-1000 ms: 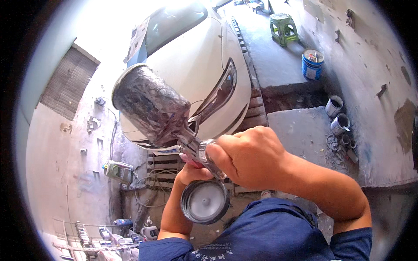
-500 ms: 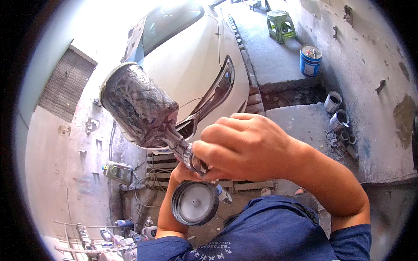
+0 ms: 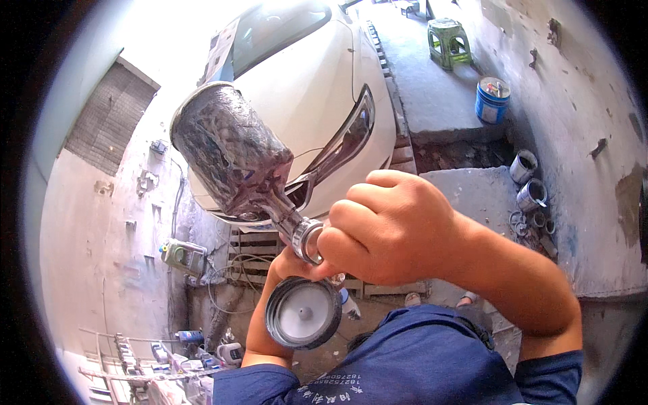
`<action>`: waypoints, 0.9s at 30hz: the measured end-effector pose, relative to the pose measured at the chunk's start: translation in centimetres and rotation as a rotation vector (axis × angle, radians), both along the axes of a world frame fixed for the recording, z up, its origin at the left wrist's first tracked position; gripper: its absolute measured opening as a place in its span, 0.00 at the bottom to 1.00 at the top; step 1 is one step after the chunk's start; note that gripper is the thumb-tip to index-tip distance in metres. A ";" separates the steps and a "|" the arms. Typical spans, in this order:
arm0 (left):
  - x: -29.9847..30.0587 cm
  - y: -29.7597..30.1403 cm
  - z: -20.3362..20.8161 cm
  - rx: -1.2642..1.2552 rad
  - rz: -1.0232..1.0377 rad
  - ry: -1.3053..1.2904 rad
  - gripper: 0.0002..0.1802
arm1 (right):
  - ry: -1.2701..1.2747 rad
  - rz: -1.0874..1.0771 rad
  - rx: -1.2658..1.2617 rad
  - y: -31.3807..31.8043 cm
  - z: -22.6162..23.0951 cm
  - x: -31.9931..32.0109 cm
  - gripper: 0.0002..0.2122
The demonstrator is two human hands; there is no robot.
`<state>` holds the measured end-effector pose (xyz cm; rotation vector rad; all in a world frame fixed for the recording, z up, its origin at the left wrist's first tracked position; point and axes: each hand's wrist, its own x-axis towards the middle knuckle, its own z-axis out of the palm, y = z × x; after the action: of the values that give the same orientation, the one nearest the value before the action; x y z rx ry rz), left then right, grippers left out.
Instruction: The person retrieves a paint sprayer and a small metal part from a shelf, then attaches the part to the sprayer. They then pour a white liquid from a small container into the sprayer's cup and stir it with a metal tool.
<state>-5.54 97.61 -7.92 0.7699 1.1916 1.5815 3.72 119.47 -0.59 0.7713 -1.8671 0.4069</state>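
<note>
A paint spray gun with a stained, dark-streaked cup (image 3: 233, 152) is tilted in front of me, the cup's wide end up and to the left. Its narrow neck leads down to a silver metal ring (image 3: 307, 239). The closed fingers of my right hand (image 3: 391, 226) grip the gun at this ring. Below the ring is my left hand (image 3: 293, 264), mostly hidden behind the gun and my right hand, closed around the gun's lower part. A round dark-rimmed lid (image 3: 302, 312) with a pale inside hangs below my left hand, in front of that forearm; what holds it is hidden.
A white car (image 3: 304, 74) stands just ahead. Along the right wall are a green stool (image 3: 449, 44), a blue bucket (image 3: 492, 100) and open paint cans (image 3: 531, 194). At left are a green jerrycan (image 3: 183, 257) and a rack of bottles (image 3: 128, 368). Wooden slats (image 3: 253, 250) lie beneath the car's front.
The view has swung slightly, so the surroundings shift right. My right hand has turned a little at the metal ring, with its knuckles more tightly bunched. The lid stays below my left hand.
</note>
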 end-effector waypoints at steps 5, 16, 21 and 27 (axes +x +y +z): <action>0.3 -0.2 0.3 -0.010 0.029 0.023 0.13 | -0.166 -0.033 -0.134 -1.0 0.0 1.0 0.14; 3.3 -1.7 2.5 0.043 0.255 0.108 0.11 | -0.168 0.311 -0.343 -3.5 0.2 -0.3 0.16; 4.9 -3.2 3.4 0.116 0.407 0.132 0.10 | -0.058 0.456 -0.500 -7.5 0.1 -0.9 0.20; 6.4 -4.5 3.9 0.176 0.517 0.160 0.09 | -0.060 0.591 -0.556 -10.3 0.6 -1.1 0.19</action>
<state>0.89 93.09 -3.97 0.7475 1.4623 2.1004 2.66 109.12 0.02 0.9092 -1.4359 1.2711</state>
